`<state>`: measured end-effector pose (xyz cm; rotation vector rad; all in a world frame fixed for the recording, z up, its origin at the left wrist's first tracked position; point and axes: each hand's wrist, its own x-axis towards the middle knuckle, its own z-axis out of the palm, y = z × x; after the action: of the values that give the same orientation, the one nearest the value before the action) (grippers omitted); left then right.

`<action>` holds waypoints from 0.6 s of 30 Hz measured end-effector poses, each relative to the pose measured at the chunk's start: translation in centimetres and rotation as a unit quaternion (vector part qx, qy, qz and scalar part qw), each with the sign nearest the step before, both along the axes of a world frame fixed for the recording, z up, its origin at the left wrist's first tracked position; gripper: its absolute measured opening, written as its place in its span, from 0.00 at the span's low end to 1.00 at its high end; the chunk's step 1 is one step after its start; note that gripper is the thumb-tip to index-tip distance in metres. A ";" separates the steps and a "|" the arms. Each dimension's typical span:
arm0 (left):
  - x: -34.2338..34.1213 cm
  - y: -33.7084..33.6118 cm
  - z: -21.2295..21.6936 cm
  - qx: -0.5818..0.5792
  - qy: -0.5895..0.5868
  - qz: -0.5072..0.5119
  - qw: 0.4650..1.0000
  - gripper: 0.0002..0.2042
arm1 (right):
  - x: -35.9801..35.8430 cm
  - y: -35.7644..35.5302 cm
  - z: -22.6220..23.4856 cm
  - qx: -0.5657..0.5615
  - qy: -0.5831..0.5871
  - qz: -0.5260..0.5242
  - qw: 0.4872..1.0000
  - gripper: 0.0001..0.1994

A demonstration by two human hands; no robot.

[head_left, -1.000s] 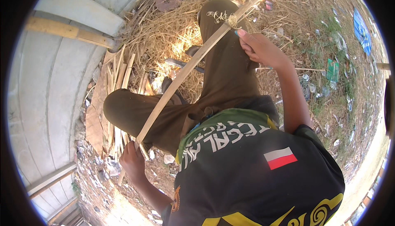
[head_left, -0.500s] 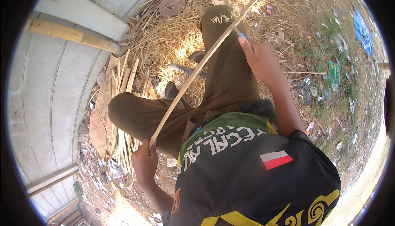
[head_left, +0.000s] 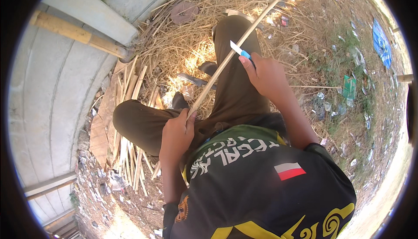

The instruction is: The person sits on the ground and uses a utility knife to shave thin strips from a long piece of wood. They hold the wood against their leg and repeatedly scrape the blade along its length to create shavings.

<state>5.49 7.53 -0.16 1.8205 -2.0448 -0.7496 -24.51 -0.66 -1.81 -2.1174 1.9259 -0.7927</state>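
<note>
A long, pale bamboo strip (head_left: pixel 214 79) runs slantwise across my lap, its far end reaching the top right. My left hand (head_left: pixel 177 133) is closed round the strip near its lower end, and a short tail of it sticks out below the hand. In my right hand (head_left: pixel 269 79) is a blue utility knife (head_left: pixel 244 54) with its pale blade out. The blade lies at the strip, over my right thigh; whether it touches the wood I cannot tell. My right thumb rests along the blue handle.
Several split bamboo strips (head_left: pixel 126 154) lie on brown sheet material (head_left: pixel 101 136) beside my left knee. A dark-bladed tool (head_left: pixel 190 79) lies between my legs, on straw and shavings (head_left: pixel 174 43). Leftward stands a grey panel wall (head_left: pixel 56 95) with a bamboo pole (head_left: pixel 76 33). Litter covers the right-hand ground.
My left hand has moved up the strip, away from its lower end. The knife blade now shows plainly, slightly nearer me. A curled shaving over my right knee is gone from sight.
</note>
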 end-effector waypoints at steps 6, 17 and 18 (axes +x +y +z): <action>-3.4 -4.5 1.0 0.062 0.063 -0.030 0.996 0.20 | 0.1 0.0 -0.2 0.001 0.019 0.005 1.000 0.26; -6.6 -9.8 -0.5 0.163 0.183 -0.072 0.967 0.25 | 0.1 0.0 -0.5 -0.019 0.056 0.030 0.998 0.24; -6.7 -9.8 -0.6 0.176 0.189 -0.068 0.964 0.25 | 0.1 0.0 -0.6 -0.018 0.059 0.027 0.998 0.24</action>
<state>-1.20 -2.32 -0.73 1.5511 -1.8799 -1.4554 -24.36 -0.63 -2.39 -2.2748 1.9161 -0.7123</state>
